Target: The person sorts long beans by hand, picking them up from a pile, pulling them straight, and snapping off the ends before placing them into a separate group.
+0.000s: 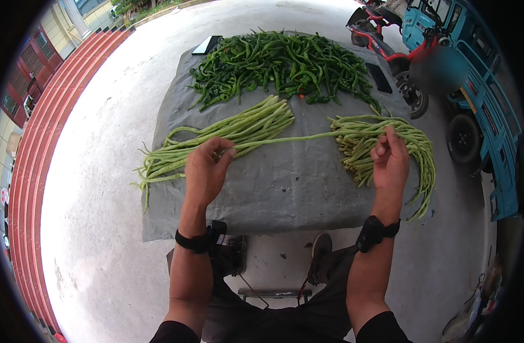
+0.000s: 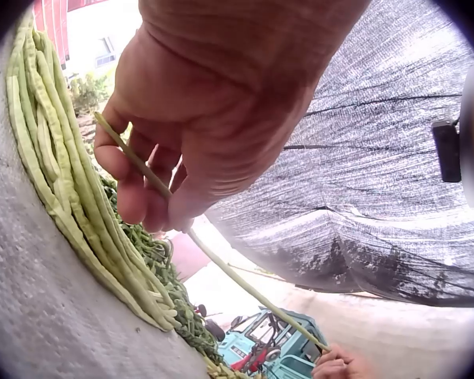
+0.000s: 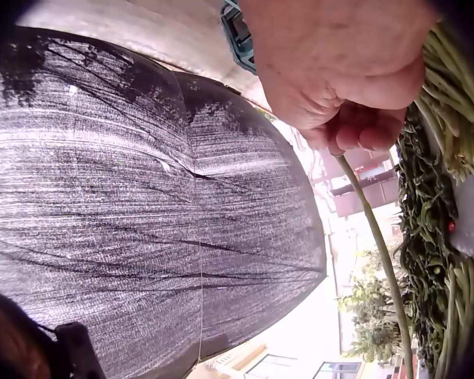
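Observation:
One long green bean [image 1: 299,138] stretches nearly level between the two hands. At its left end, the left hand [image 1: 206,171] pinches it between thumb and fingers; the left wrist view shows its tip poking out past the fingers [image 2: 131,200]. The right hand [image 1: 392,163] pinches the other end with its fingertips, over a heap of long beans [image 1: 421,157] on the right. Behind the left hand lies a loose bundle of long beans [image 1: 245,124], ends pointing to the back right. In the right wrist view the bean [image 3: 383,253] runs downward from the pinching fingers.
A wide heap of green peppers [image 1: 279,63] covers the back of the grey sheet [image 1: 285,194]. A dark phone [image 1: 379,78] lies right of it, a flat black-and-white object [image 1: 207,45] left. Red steps [image 1: 68,120] stand left, a blue three-wheeled cart [image 1: 490,114] right.

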Motion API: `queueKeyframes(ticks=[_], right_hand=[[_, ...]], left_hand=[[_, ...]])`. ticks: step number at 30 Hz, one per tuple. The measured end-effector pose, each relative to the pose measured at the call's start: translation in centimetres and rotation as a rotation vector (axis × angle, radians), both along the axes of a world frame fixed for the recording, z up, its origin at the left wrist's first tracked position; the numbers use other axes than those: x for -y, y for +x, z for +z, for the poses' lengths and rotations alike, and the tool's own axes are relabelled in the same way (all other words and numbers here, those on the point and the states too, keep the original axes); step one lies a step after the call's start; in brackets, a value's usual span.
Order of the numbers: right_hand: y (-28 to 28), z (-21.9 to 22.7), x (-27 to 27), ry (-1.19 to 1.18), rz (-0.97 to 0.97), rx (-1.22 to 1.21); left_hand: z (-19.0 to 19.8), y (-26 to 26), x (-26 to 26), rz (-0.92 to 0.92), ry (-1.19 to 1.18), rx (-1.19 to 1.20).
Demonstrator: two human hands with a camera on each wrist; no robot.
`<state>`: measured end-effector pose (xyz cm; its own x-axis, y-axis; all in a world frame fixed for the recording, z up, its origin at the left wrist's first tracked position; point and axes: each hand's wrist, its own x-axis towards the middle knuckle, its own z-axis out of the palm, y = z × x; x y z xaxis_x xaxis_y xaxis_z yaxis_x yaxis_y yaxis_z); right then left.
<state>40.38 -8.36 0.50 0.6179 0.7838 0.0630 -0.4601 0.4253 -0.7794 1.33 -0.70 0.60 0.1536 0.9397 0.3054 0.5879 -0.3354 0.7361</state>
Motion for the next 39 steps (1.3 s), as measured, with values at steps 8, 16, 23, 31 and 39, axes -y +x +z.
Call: queueKeyframes(ticks=[8,16,23,31,39], right_hand=[[0.4,-0.1,0.1,-0.003,-0.034,0.006],[1.3,-0.1,0.4,-0.010,-0.057,0.006],[1.0,0.0,0.4,-0.019,-0.071,0.014],[1.2,-0.2,0.4,-0.011,-0.073,0.012],[1.2,-0.3,0.3,-0.008,-0.066,0.012]], left_hand=[[-0.3,-0.2,-0.1,0.004,0.005,-0.047],[-0.1,-0.7,-0.3,0.010,-0.003,-0.016],[-0.3,-0.9,-0.4,0.026,-0.006,-0.005],[-0.2,-1.0,-0.4,0.074,0.002,-0.061],[-0.3,-1.2,-0.2,0.181,0.119,-0.187]])
